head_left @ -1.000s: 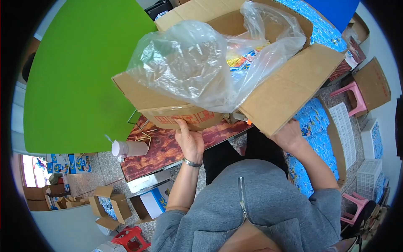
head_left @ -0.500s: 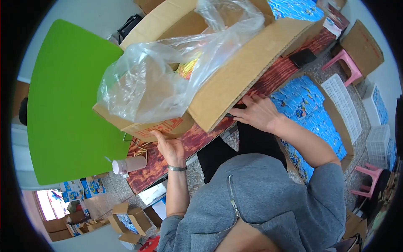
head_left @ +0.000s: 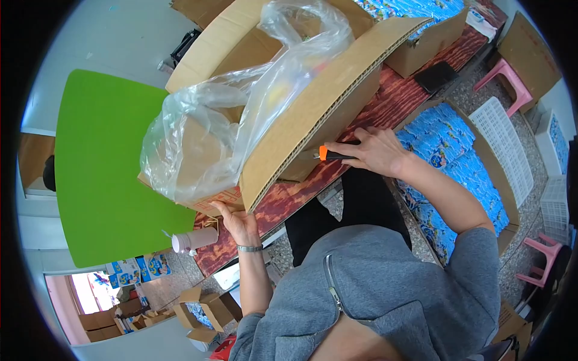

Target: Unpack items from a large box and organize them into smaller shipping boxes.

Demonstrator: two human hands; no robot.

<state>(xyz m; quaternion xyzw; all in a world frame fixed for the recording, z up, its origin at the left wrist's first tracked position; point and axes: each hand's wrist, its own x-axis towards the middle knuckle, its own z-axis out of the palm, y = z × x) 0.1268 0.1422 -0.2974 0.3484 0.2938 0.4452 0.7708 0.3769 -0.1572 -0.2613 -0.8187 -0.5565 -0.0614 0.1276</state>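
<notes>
A large open cardboard box (head_left: 334, 102) stands in front of me, with a crumpled clear plastic bag (head_left: 198, 132) spilling over its flaps. Yellowish contents show only dimly through the bag. My left hand (head_left: 238, 226) holds the box's near left corner, its thumb up along the side and its other fingers mostly hidden. In my right hand (head_left: 380, 153) is an orange and black utility knife (head_left: 338, 154). Its tip points left at the box's right side wall, below the raised flap. Whether the tip touches the cardboard I cannot tell.
The box rests on a red-brown patterned table (head_left: 283, 201). A green rounded panel (head_left: 114, 174) is at left, near a pale pink bottle (head_left: 195, 239). To the right, a carton of blue packets (head_left: 445, 150), a black phone-like slab (head_left: 436, 77), white crates (head_left: 503, 135) and pink stools (head_left: 506, 81).
My right hand has come out from beside the flap, so the utility knife now shows. The box's right flap and near corner have shifted left and down in view; the left hand keeps its hold.
</notes>
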